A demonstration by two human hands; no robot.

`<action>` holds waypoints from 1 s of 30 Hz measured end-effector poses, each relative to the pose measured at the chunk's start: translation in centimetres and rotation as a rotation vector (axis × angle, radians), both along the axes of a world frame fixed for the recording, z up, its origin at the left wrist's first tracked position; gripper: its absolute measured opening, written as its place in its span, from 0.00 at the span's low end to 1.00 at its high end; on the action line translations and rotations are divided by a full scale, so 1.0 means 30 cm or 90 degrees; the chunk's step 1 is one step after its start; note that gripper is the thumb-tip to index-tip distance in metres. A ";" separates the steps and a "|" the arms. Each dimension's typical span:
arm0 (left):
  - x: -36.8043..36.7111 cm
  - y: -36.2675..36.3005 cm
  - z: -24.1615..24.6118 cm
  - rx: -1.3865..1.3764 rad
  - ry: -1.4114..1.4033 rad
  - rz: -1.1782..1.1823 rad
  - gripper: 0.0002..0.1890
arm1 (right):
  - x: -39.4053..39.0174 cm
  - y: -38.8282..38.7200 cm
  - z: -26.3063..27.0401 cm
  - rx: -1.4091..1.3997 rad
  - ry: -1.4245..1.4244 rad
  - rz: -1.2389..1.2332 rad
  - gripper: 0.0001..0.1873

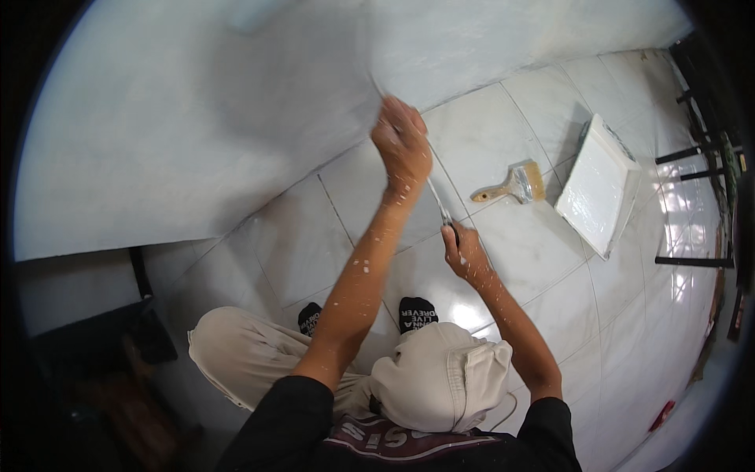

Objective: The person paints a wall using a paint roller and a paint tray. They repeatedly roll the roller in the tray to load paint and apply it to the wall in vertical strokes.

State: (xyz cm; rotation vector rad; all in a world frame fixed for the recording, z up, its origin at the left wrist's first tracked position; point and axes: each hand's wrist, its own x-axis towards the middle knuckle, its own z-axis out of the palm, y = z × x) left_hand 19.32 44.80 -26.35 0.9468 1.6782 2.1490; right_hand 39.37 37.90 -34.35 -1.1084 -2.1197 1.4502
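Note:
A thin paint-spattered rod (437,197) runs up from a dark handle (455,232) towards the pale wall (147,118). My left hand (402,141), blurred by motion, is closed around the rod's upper part. Lower down, my right hand (467,252) grips the dark handle. Beyond my left hand the rod fades into blur against the wall, so its tool head cannot be made out clearly. A pale blue blurred patch (250,16) shows at the top. White paint specks dot both forearms.
On the tiled floor (531,307) to the right lie a flat paintbrush (513,184) with a wooden handle and a paint tray (598,183) holding white paint. Dark furniture legs (696,261) stand at the far right. A dark object (106,336) occupies the lower left.

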 end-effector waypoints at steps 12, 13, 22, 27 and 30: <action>0.207 -0.117 -0.239 -0.174 -0.362 -0.154 0.27 | 0.370 -0.020 -0.053 0.055 -0.258 -0.057 0.19; 0.194 -0.111 -0.180 -0.123 -0.353 -0.141 0.27 | 0.355 0.024 -0.011 0.091 -0.287 -0.035 0.19; 0.009 -0.154 -0.051 0.037 -0.195 0.015 0.23 | 0.146 0.085 0.036 0.260 -0.251 0.029 0.19; 0.187 -0.120 -0.283 -0.190 -0.352 -0.107 0.13 | 0.278 -0.071 -0.105 0.115 -0.333 -0.067 0.19; 0.222 -0.130 -0.333 -0.194 -0.334 -0.132 0.13 | 0.333 -0.118 -0.120 0.048 -0.316 -0.089 0.20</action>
